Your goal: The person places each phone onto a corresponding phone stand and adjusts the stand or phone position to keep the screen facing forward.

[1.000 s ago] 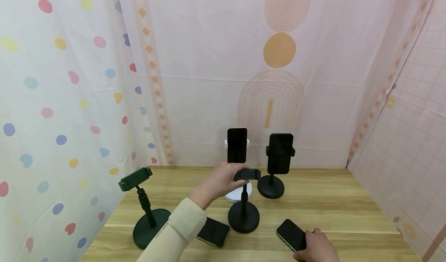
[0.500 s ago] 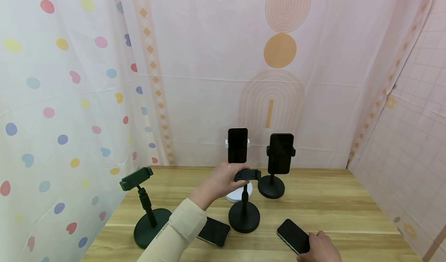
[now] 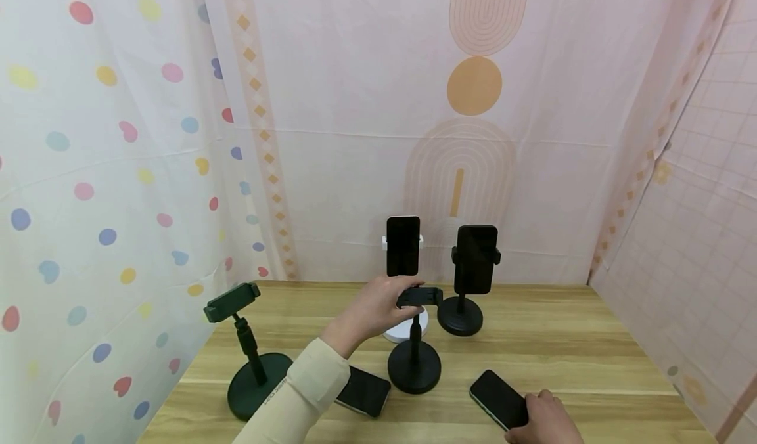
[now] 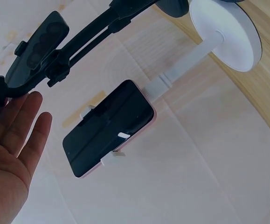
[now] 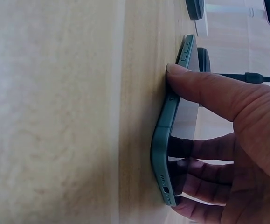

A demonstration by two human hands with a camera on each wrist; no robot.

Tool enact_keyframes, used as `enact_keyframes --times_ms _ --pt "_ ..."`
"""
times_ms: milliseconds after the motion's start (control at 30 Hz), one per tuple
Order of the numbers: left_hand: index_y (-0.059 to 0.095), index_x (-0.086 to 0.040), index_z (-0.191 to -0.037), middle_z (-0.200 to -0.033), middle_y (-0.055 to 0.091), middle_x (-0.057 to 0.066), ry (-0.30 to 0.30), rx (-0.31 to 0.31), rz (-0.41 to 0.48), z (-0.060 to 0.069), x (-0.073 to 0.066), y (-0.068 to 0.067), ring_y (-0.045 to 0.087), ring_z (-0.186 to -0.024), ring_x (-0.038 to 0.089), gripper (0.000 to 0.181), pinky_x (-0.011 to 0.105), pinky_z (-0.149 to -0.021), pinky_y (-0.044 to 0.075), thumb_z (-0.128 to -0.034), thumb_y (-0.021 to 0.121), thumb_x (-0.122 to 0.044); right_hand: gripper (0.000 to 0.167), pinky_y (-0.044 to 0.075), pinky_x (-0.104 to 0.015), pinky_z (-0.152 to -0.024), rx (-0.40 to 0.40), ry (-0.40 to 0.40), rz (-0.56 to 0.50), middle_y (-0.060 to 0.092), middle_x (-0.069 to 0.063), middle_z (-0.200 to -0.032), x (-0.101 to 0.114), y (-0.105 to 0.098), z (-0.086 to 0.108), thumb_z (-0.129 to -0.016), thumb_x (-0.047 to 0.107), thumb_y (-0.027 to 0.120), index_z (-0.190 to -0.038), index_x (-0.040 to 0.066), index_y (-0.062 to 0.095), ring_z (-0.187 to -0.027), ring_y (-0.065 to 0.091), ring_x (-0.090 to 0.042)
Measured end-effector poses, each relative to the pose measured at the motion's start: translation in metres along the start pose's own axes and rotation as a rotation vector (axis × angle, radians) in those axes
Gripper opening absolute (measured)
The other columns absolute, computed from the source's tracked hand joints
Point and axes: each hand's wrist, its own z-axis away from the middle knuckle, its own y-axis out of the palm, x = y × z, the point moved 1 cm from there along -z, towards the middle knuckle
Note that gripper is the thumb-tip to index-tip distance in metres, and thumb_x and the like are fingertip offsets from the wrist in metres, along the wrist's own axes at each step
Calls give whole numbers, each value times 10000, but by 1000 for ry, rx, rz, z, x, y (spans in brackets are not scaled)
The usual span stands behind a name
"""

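Note:
My left hand [image 3: 378,306] grips the clamp [image 3: 420,296] of a black phone stand [image 3: 415,365], thumb on one side and fingers on the other. The clamp has no phone in it, and the round base sits on the table. In the left wrist view, the left hand [image 4: 13,149] shows at the left edge by the clamp arm. Lower right, my right hand [image 3: 544,421] holds a phone [image 3: 499,399] by its near end. The right wrist view shows the thumb of the right hand [image 5: 251,121] on one edge of this green-framed phone [image 5: 162,142], fingertips by the other.
Another phone [image 3: 363,393] lies beside my left sleeve. A dark green stand [image 3: 257,378] with an unfilled clamp stands left. Behind, a white stand [image 3: 405,329] and a second black stand [image 3: 460,316] each bear an upright phone. Patterned curtains [image 3: 355,102] surround the wooden table [image 3: 550,345].
My right hand has shifted slightly to the right along the phone, uncovering more of its screen. The left hand keeps its grip on the clamp, and the stands stay in place.

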Motion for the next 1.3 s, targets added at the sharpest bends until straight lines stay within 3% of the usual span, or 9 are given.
enact_keyframes --times_ms 100,267,500,700,1000,1300 --pt "563 -46 -1372 -1315 628 102 -6 -5 -9 1 -1 0 626 -1150 234 522 382 -959 500 -913 743 -215 560 432 -401 -678 2 4 -17 512 -132 -833 0 0 0 -683 316 877 -941 -105 613 -745 488 -276" --pt "507 -78 -1431 -1395 567 90 -17 -25 -2 3 0 2 585 -1214 250 591 397 -992 477 -914 743 -240 526 427 -373 -639 -21 12 -17 500 -115 -792 3 0 1 -666 320 875 -870 -85 609 -700 479 -257" --pt "499 -88 -1440 -1416 551 88 -2 -55 -7 7 1 0 576 -1226 262 604 405 -996 473 -912 745 -249 511 437 -367 -616 -45 42 -10 504 -107 -765 7 1 2 -659 354 848 -841 -61 610 -673 479 -250" --pt "512 -63 -1425 -1387 575 87 18 -80 -17 13 1 -4 586 -1214 250 605 399 -983 482 -901 758 -241 600 462 -399 -642 -73 76 14 516 -132 -793 12 -1 4 -692 424 816 -889 -103 607 -697 495 -262" --pt "518 -67 -1422 -1385 577 91 26 -115 -35 25 4 -4 587 -1219 247 603 387 -969 494 -906 748 -277 824 500 -476 -688 -191 127 -3 557 -207 -888 32 -10 4 -678 531 829 -1033 -175 597 -761 539 -299" --pt "569 -80 -1378 -1315 631 80 140 -250 -11 32 7 -3 641 -1134 207 569 355 -903 532 -876 780 -243 830 497 -511 -667 -339 126 -41 559 -218 -916 51 -22 10 -707 521 820 -1103 -171 592 -813 549 -329"
